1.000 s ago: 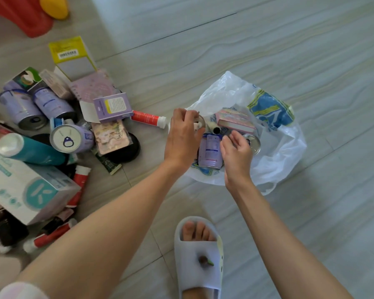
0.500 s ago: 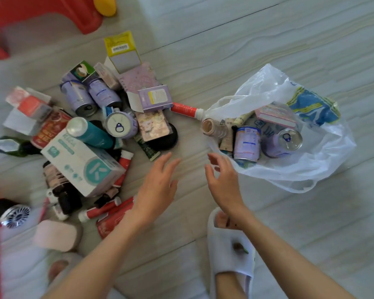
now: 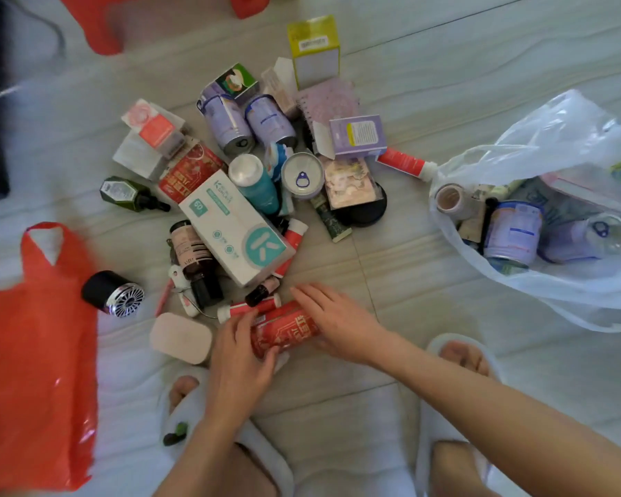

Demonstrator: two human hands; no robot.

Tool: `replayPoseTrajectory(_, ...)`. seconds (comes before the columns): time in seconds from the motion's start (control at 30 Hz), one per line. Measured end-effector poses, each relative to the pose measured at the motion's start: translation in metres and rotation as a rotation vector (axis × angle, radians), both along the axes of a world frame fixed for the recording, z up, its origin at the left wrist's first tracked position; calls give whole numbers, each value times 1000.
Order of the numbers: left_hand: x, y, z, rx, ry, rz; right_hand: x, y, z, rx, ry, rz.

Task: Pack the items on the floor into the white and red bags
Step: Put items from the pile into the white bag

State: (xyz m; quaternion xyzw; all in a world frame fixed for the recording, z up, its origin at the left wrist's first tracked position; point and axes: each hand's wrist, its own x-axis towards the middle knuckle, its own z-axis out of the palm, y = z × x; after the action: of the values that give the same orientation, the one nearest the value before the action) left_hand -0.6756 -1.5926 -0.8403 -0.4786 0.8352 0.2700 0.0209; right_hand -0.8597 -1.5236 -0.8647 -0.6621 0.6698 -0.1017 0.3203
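A red packet (image 3: 283, 331) with white lettering lies at the near edge of the pile on the floor. My left hand (image 3: 239, 360) curls round its left end. My right hand (image 3: 337, 322) lies over its right end with fingers fairly straight. The white plastic bag (image 3: 560, 138) sits open at the right, holding purple cans, a tape roll and boxes. The red plastic bag (image 3: 36, 353) lies flat at the left.
The pile holds several purple cans (image 3: 230, 127), a white and teal box (image 3: 233, 227), a teal bottle (image 3: 257, 184), a dark green bottle (image 3: 126, 193), a brown bottle (image 3: 194, 260), a black and silver cylinder (image 3: 113, 294), a white case (image 3: 179, 337), red tubes and small boxes. My slippered feet (image 3: 456, 356) stand close below.
Both hands have left the white bag and come down to the pile's near edge, closing on the red packet. My view has swung left, bringing the red bag into sight.
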Motion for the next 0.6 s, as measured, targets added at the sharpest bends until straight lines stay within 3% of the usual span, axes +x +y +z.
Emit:
replayPoseTrajectory(0.2, 15, 7, -12, 89, -82, -21, -6, -15, -11, 41, -27, 47)
replayPoseTrajectory(0.37, 8, 9, -19, 136, -175, 64, -26, 17, -11, 68, -62, -141)
replayPoseTrajectory(0.47, 7, 23, -31, 154, -261, -29, -34, 36, -8, 98, -54, -264)
replayPoseTrajectory(0.6, -5, 31, -41, 147, -165, -86, -46, 49, 1, 126, -103, -449)
